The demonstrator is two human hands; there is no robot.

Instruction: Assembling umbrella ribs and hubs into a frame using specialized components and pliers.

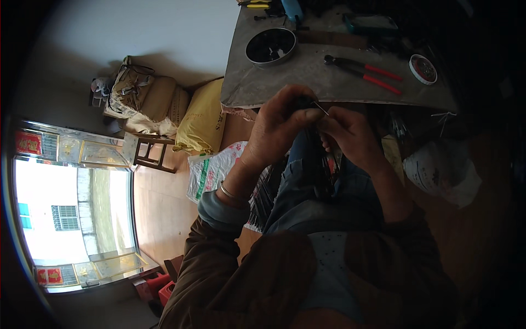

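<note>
My left hand [285,120] is raised at the table's near edge, fingers curled round a small dark piece [305,102] that is mostly hidden. Between the two hands a thin, pale metal wire [321,108] sticks out. My right hand [350,134] is closed, its thumb and forefinger pinching the wire's lower end. Below the hands, long thin dark rods [323,170] hang over my jeans; how they join the piece in my left hand cannot be made out. More thin dark rods [267,192] lie in a bundle beside my left leg.
On the grey table [318,85] are a bowl of black parts [271,46], red-handled pliers [364,74] and a white round dish of small bits [423,69]. A yellow sack [203,120] and a wooden stool [156,153] stand left. A white plastic bag [444,172] is at right.
</note>
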